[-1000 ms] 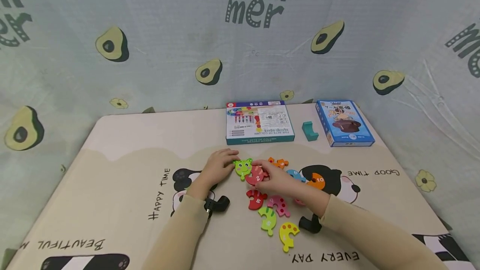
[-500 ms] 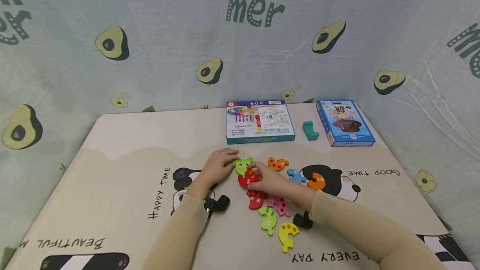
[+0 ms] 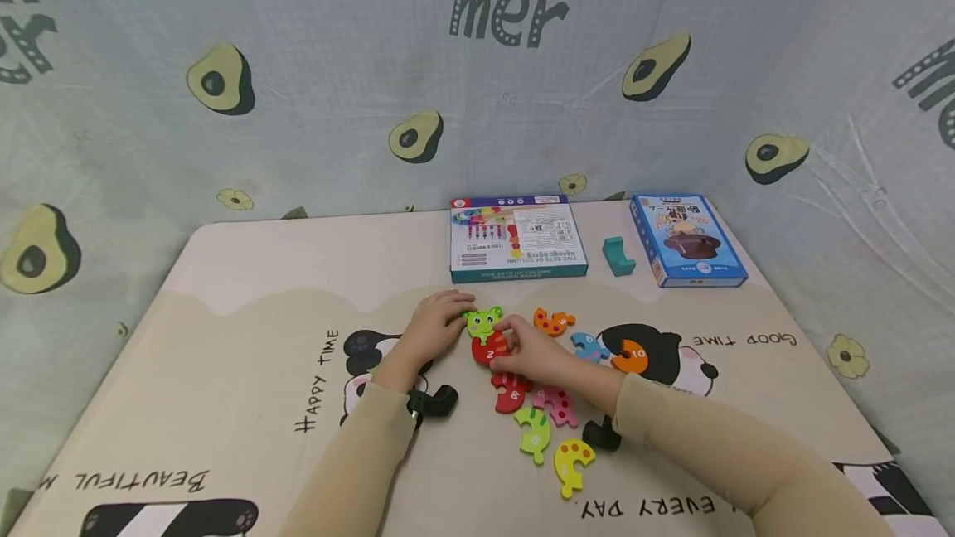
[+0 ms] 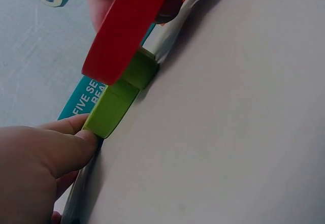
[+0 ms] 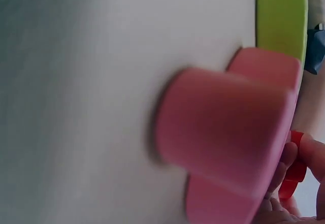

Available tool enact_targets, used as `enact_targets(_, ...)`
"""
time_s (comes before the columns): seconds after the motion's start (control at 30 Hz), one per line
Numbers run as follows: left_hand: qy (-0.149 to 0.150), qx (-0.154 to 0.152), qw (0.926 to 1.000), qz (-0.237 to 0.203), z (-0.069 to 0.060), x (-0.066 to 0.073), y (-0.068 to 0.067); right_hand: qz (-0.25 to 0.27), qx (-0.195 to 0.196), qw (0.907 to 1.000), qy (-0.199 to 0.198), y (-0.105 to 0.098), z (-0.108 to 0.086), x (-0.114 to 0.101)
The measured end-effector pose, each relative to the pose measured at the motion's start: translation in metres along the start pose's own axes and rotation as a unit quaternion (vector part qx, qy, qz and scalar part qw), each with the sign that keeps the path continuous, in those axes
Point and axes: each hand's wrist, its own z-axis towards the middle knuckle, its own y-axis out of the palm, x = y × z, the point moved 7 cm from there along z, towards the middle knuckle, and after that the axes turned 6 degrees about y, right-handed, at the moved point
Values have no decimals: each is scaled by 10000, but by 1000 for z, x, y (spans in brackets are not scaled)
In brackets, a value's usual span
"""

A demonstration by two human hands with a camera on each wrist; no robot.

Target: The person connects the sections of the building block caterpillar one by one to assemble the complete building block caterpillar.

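In the head view, my left hand (image 3: 435, 326) pinches the left edge of a green puzzle piece with an animal face (image 3: 483, 323). Thumb and finger are seen on the side of that green piece (image 4: 111, 112) in the left wrist view. My right hand (image 3: 533, 352) holds a red puzzle piece (image 3: 487, 350) marked 2 by its right side, just below the green one. From the left wrist, the red piece (image 4: 124, 36) appears raised and overlaps the green piece; whether they touch I cannot tell. Close to my right hand lies another red piece (image 3: 511, 394).
Pink (image 3: 555, 406), light green (image 3: 534, 435), yellow (image 3: 573, 466), blue (image 3: 588, 347) and orange pieces (image 3: 553, 322) lie around my right hand. Another orange piece (image 3: 631, 357) is farther right. Two boxes (image 3: 518, 240) (image 3: 688, 240) and a teal block (image 3: 618, 257) stand at the back.
My right hand has moved left with the red piece marked 2, from beside the green face piece to just below it. My left hand has stayed in place.
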Motion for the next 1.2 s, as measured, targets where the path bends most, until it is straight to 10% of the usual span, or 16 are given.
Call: enact_targets(1.2, -70, 39, 9999, -60, 0, 1, -2, -360, 213, 9991, -106, -1, 4, 3)
